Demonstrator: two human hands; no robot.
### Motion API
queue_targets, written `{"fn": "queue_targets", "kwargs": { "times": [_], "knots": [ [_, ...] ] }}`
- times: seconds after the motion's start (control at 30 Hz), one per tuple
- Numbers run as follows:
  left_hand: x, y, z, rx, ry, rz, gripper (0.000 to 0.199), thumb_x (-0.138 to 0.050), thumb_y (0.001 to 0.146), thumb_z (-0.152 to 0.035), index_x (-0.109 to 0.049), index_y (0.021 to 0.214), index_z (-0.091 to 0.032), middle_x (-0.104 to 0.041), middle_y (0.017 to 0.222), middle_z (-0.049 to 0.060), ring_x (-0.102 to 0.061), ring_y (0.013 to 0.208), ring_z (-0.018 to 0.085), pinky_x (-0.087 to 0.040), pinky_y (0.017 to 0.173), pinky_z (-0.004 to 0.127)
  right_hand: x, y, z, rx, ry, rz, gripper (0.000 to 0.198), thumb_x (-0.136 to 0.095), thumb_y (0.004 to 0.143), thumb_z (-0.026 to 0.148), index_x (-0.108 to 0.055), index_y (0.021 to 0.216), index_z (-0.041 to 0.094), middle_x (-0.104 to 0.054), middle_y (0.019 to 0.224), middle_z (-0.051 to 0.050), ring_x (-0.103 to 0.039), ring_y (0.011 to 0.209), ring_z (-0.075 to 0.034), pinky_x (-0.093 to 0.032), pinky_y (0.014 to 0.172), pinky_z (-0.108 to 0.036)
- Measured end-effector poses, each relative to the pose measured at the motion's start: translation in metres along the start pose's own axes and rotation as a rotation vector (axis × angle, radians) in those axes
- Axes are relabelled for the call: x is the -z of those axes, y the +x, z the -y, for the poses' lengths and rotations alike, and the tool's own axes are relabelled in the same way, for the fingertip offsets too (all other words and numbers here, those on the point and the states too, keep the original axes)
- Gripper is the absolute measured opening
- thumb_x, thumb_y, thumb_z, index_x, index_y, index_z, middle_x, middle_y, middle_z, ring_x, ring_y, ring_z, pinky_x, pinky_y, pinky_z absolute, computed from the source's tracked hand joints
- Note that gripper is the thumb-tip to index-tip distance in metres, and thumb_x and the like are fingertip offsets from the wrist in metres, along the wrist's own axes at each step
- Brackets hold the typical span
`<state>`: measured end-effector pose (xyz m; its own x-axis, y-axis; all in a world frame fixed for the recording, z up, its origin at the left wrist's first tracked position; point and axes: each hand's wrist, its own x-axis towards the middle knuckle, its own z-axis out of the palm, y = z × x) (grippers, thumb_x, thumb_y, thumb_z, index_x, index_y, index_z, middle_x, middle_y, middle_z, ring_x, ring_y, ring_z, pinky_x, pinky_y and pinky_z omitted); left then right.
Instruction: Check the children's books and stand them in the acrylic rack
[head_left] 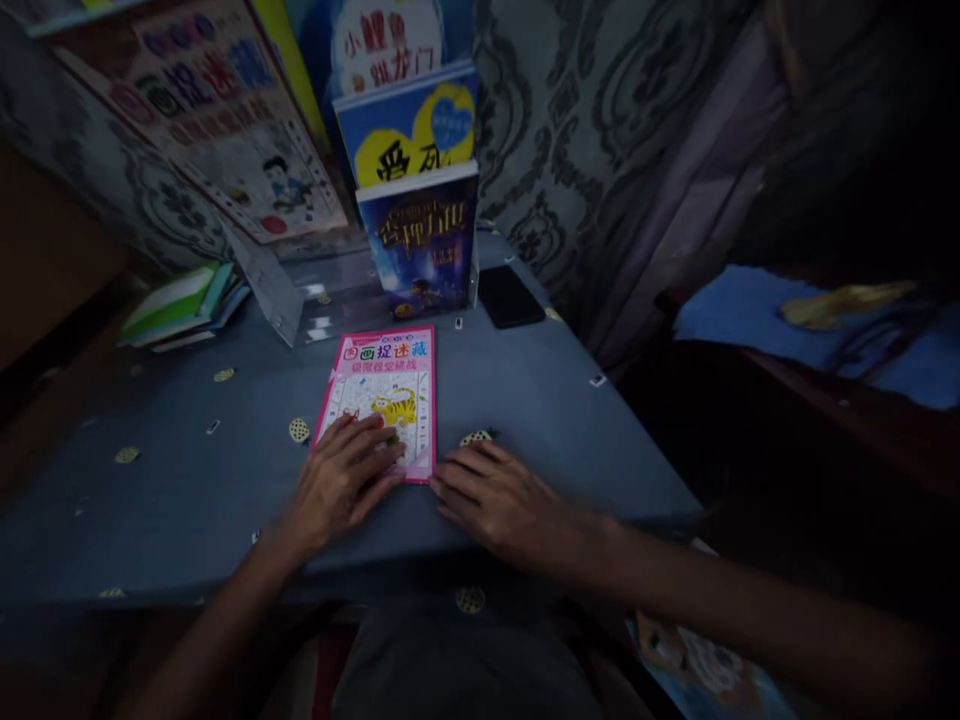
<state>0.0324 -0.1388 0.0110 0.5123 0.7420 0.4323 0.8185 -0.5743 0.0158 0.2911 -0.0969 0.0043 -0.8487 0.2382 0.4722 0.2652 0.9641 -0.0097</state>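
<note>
A pink-bordered picture book [382,400] with a yellow tiger on its cover lies closed on the table, near the front edge. My left hand [346,475] rests on its lower left part with the fingers stretched out over the cover. Beside the book's lower right corner is my right hand [491,490], its fingers extended and the tips at the book's edge. I cannot tell whether the right hand presses on the book or only on the tablecloth. Part of the cover is hidden under the left fingers.
Several books stand upright at the back in a clear stand [281,295], a dark blue book [424,235] in front. A stack of green books [180,305] lies left. A black phone [510,296] lies right of the stand. Blue cloth [750,320] is beyond the grey-blue table [540,400].
</note>
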Motion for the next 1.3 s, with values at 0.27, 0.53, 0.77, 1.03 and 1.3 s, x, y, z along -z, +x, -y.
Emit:
{"fn": "queue_targets", "kwargs": {
  "times": [0.27,0.53,0.77,1.03,1.3],
  "knots": [
    [-0.003,-0.006,-0.003,0.183,0.16,0.058,0.041,-0.054,0.1,-0.045,-0.064,0.132,-0.022,-0.068,0.136,0.011,-0.063,0.127,0.033,-0.057,0.1,0.053,-0.001,-0.003,0.0,-0.02,-0.073,-0.072,0.018,-0.054,0.103,0.021,-0.071,0.099,0.015,-0.072,0.086,-0.006,-0.062,0.086,-0.02,-0.048,0.084,-0.037],
    [0.007,0.023,-0.014,0.068,0.062,0.218,0.035,-0.049,0.103,-0.036,-0.061,0.133,-0.021,-0.066,0.137,0.011,-0.062,0.128,0.025,-0.051,0.107,0.043,-0.002,-0.008,0.007,-0.095,-0.021,-0.136,0.019,-0.055,0.101,0.021,-0.07,0.106,0.012,-0.076,0.098,-0.009,-0.067,0.097,-0.023,-0.055,0.087,-0.037],
    [-0.027,0.091,0.022,0.057,0.056,0.329,0.047,-0.041,0.106,-0.039,-0.051,0.142,-0.011,-0.054,0.151,0.019,-0.053,0.139,0.027,-0.044,0.111,0.046,-0.006,-0.008,0.008,-0.088,0.111,-0.142,0.021,-0.063,0.096,0.019,-0.07,0.112,0.008,-0.077,0.109,-0.015,-0.068,0.108,-0.025,-0.057,0.094,-0.04],
    [-0.049,0.123,0.05,0.064,0.119,0.251,0.048,-0.04,0.106,-0.043,-0.056,0.139,-0.012,-0.058,0.147,0.019,-0.059,0.131,0.03,-0.046,0.104,0.048,0.001,-0.01,0.005,-0.116,0.199,-0.149,0.025,-0.053,0.101,0.019,-0.069,0.116,0.007,-0.076,0.112,-0.017,-0.067,0.107,-0.026,-0.059,0.092,-0.043],
    [-0.058,0.12,0.056,0.095,0.034,0.165,0.042,-0.047,0.103,-0.038,-0.061,0.133,-0.012,-0.067,0.132,0.017,-0.063,0.118,0.03,-0.045,0.1,0.049,0.013,-0.002,-0.005,-0.171,0.37,-0.032,0.018,-0.053,0.102,0.018,-0.069,0.11,0.014,-0.076,0.107,-0.01,-0.065,0.099,-0.022,-0.056,0.091,-0.039]
  ]
}}
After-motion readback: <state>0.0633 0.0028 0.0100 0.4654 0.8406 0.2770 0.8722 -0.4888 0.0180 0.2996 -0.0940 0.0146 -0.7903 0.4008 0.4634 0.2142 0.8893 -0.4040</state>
